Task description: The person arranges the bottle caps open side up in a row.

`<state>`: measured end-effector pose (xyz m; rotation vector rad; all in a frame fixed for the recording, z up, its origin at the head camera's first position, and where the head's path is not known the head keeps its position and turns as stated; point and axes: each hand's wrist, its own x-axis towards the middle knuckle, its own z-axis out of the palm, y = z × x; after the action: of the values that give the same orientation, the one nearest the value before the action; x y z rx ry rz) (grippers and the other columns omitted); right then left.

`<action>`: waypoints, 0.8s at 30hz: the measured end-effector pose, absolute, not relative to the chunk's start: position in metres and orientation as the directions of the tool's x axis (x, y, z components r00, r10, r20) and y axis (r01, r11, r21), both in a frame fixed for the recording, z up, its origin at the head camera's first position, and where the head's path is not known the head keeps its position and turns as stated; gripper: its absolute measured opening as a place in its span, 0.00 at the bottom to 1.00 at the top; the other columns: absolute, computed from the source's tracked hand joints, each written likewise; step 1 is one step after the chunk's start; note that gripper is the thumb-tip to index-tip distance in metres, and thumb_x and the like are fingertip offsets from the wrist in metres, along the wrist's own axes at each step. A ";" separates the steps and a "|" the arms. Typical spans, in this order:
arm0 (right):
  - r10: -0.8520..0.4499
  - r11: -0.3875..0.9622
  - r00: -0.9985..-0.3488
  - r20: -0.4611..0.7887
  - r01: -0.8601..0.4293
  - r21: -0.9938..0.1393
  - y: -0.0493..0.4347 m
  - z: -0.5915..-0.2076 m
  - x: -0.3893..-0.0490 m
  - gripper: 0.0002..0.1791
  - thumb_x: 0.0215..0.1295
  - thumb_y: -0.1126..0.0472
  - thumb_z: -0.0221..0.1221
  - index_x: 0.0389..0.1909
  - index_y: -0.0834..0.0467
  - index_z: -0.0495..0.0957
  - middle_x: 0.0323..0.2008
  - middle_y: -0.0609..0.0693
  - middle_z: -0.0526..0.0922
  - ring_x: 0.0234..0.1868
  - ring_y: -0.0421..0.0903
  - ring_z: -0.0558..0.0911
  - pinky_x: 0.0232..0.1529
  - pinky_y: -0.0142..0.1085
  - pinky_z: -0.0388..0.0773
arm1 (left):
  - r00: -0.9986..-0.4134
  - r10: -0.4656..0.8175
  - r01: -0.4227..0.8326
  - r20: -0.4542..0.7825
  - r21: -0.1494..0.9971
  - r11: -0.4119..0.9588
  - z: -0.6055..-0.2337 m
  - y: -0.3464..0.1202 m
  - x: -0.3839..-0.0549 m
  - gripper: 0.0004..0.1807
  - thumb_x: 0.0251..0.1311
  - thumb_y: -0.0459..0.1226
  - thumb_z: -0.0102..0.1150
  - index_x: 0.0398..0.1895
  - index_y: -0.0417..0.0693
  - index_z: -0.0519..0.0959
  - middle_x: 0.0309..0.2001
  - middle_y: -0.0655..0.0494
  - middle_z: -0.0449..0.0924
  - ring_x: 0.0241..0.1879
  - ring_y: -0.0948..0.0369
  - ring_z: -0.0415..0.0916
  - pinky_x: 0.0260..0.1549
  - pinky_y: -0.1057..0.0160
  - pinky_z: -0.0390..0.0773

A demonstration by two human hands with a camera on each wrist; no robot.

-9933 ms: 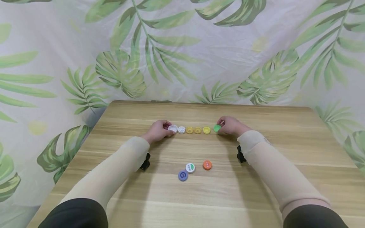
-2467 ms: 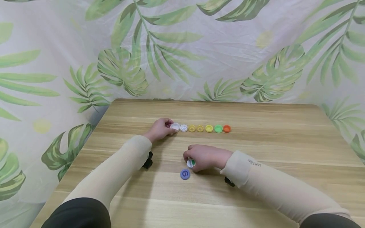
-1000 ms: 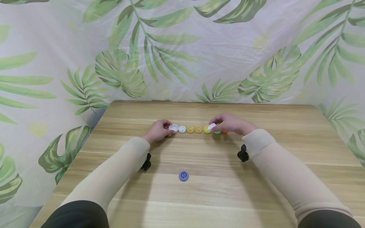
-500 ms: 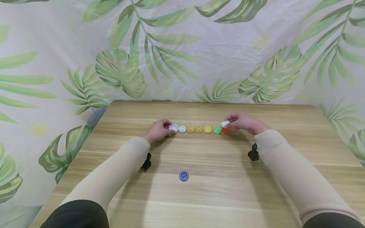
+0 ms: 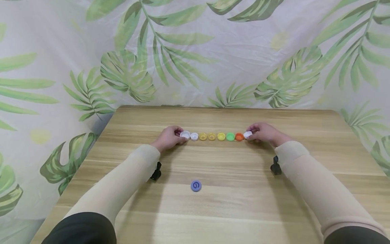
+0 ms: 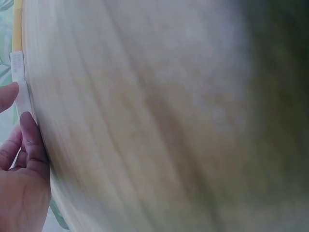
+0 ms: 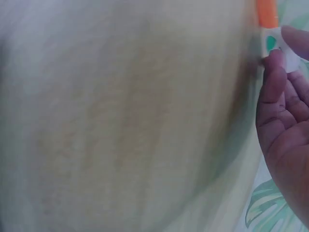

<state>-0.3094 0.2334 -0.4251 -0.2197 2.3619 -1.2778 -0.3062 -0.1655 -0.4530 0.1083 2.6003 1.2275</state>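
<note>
A row of bottle caps runs across the table in the head view. At its left end my left hand (image 5: 167, 138) pinches a large white cap (image 5: 185, 135) between thumb and finger. Rightward follow a small white cap (image 5: 194, 136), two amber caps (image 5: 202, 136), a yellow cap (image 5: 221, 136), a green cap (image 5: 230, 137) and an orange cap (image 5: 239, 137). My right hand (image 5: 265, 133) pinches a white cap (image 5: 247, 135), slightly tilted, beside the orange one. In the right wrist view, this white cap (image 7: 288, 57) shows a green mark on its face.
Nearer the front lies a blue cap (image 5: 196, 185) with a dark mark on top, apart from the row. The wooden table (image 5: 231, 210) ends at the back against a leaf-print cloth (image 5: 189, 61). A small black camera (image 5: 276, 166) is fixed at the right wrist.
My right hand has picked up the white cap with the green mark, carried it over the row and lowered it beside the orange cap. My left hand still holds the large white cap.
</note>
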 end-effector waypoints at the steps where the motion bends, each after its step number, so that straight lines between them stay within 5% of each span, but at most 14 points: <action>1: -0.333 0.566 -0.892 -0.304 0.069 -0.821 0.234 -0.427 -0.310 0.24 0.67 0.69 0.65 0.59 0.74 0.70 0.50 0.60 0.77 0.39 0.41 0.76 0.36 0.31 0.77 | -0.963 0.179 -0.042 -0.203 0.765 0.642 -0.452 -0.165 -0.306 0.23 0.64 0.36 0.69 0.58 0.33 0.76 0.47 0.45 0.77 0.45 0.55 0.72 0.45 0.61 0.75; 16: -0.330 0.667 -0.916 -0.227 -0.056 -0.743 0.231 -0.429 -0.303 0.22 0.62 0.67 0.69 0.53 0.69 0.73 0.49 0.62 0.76 0.48 0.52 0.73 0.46 0.38 0.72 | -0.962 0.182 -0.038 -0.201 0.765 0.643 -0.449 -0.165 -0.307 0.23 0.64 0.36 0.69 0.57 0.34 0.76 0.48 0.45 0.77 0.45 0.54 0.72 0.46 0.60 0.75; 24: -0.343 0.629 -0.918 -0.199 -0.067 -0.775 0.231 -0.425 -0.304 0.32 0.64 0.65 0.67 0.65 0.69 0.66 0.54 0.67 0.73 0.44 0.52 0.78 0.39 0.38 0.77 | -0.963 0.190 -0.027 -0.193 0.768 0.640 -0.453 -0.167 -0.307 0.22 0.64 0.36 0.70 0.56 0.34 0.77 0.46 0.46 0.78 0.45 0.55 0.73 0.45 0.61 0.75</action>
<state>-0.3038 0.2307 -0.4247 -0.3295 2.5252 -1.1815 -0.3067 -0.1670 -0.4533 0.1325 2.6060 1.2260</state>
